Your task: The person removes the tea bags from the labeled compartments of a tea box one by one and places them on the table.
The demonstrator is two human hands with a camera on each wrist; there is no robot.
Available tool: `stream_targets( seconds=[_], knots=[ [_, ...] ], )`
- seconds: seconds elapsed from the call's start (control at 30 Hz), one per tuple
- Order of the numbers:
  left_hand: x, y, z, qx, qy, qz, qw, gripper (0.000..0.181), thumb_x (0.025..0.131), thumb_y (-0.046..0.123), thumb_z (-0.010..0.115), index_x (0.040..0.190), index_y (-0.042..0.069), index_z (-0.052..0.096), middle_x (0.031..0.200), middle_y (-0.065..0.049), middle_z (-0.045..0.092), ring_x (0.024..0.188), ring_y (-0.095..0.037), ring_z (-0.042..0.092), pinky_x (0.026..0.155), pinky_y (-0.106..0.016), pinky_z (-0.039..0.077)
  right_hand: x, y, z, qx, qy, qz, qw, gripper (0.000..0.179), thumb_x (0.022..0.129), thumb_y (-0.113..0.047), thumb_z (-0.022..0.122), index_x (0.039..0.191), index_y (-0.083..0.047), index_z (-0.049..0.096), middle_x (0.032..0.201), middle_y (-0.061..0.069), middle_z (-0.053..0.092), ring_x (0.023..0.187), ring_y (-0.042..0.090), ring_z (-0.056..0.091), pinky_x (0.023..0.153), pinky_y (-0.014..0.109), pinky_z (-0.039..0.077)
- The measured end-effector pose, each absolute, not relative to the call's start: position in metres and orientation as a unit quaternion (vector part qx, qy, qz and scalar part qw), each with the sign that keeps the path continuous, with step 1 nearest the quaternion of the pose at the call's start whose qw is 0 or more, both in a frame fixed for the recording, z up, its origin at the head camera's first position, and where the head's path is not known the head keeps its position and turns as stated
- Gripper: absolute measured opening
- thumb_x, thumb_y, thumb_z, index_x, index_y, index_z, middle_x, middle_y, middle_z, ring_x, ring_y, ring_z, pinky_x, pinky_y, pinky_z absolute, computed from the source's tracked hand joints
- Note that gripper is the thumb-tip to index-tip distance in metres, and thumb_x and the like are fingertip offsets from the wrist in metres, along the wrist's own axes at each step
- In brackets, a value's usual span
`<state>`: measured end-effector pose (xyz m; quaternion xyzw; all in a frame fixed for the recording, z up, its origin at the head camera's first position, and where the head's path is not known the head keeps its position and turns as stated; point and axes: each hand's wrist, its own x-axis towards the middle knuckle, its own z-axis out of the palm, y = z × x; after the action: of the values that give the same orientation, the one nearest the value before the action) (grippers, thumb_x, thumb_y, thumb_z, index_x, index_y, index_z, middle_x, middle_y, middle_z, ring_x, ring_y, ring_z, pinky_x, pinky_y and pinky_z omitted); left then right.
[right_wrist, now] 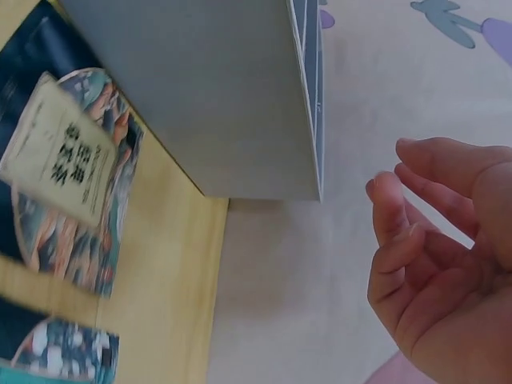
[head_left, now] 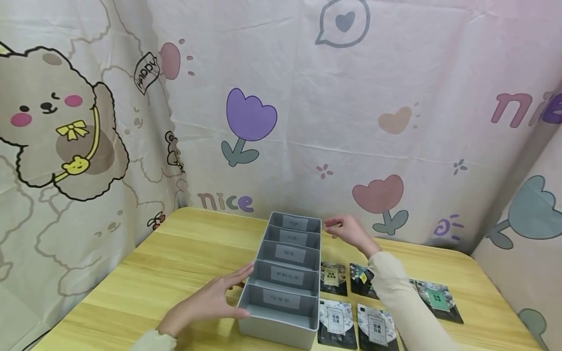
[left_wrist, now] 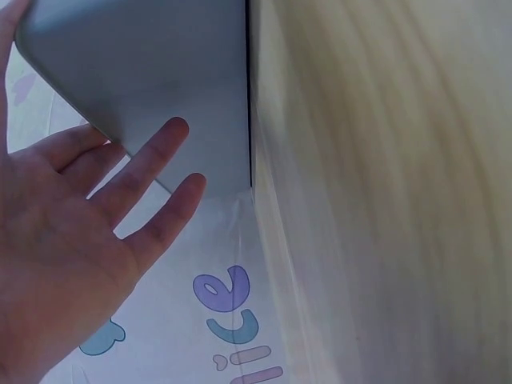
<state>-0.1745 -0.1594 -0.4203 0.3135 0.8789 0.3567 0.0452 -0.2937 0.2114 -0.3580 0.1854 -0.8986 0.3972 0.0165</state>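
A long grey box [head_left: 277, 332] stands on the table, split by dividers into a row of compartments, each with a pale label [head_left: 281, 298]. My left hand [head_left: 210, 298] is at its near left side, fingers spread along the wall and thumb by the front corner. In the left wrist view, the fingers of this hand [left_wrist: 72, 220] lie straight against or close to the grey wall [left_wrist: 184, 88]. Beyond the box's far right corner, my right hand [head_left: 351, 233] hovers with loosely bent fingers. Seen from the right wrist, that hand [right_wrist: 448, 256] holds nothing and is apart from the box.
Several flat packets lie right of the box: one with a yellow label [head_left: 332, 279], two with white labels [head_left: 336, 322] [head_left: 377, 329], and one with a green label [head_left: 438, 300]. Another packet [head_left: 361, 278] is partly behind my right sleeve. A printed curtain [head_left: 298, 161] hangs behind the table.
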Motion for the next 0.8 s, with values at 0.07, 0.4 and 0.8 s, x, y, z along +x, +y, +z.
stream_targets(
  seconds=[0.07, 0.4, 0.8],
  knots=[
    [-0.174, -0.160, -0.421, 0.314, 0.879, 0.356, 0.044, 0.095, 0.077, 0.048, 0.077, 0.151, 0.008, 0.033, 0.154, -0.015, 0.030, 0.130, -0.044, 0.040, 0.095, -0.067, 0.038, -0.298, 0.207, -0.359, 0.176, -0.897, 0.406, 0.010, 0.029, 0.093, -0.008, 0.063, 0.118, 0.007, 0.065, 0.109, 0.020, 0.067, 0.079, 0.027, 0.067, 0.071, 0.040, 0.056],
    [-0.174, -0.159, -0.423, 0.318, 0.879, 0.353, 0.041, 0.095, 0.076, 0.049, 0.077, 0.150, 0.008, 0.034, 0.154, -0.013, 0.029, 0.131, -0.043, 0.039, 0.096, -0.065, 0.038, -0.314, 0.189, -0.366, 0.165, -0.893, 0.418, -0.018, 0.031, 0.091, -0.003, 0.064, 0.119, 0.011, 0.063, 0.105, 0.020, 0.069, 0.058, 0.019, 0.055, 0.053, 0.028, 0.046],
    [-0.175, -0.158, -0.418, 0.303, 0.884, 0.350, 0.057, 0.099, 0.076, 0.053, 0.076, 0.153, 0.012, 0.028, 0.156, -0.011, 0.024, 0.133, -0.044, 0.036, 0.101, -0.064, 0.033, -0.328, 0.181, -0.372, 0.184, -0.909, 0.367, -0.075, 0.032, 0.091, -0.004, 0.064, 0.121, 0.008, 0.063, 0.110, 0.018, 0.067, 0.059, 0.014, 0.049, 0.055, 0.031, 0.045]
  ],
)
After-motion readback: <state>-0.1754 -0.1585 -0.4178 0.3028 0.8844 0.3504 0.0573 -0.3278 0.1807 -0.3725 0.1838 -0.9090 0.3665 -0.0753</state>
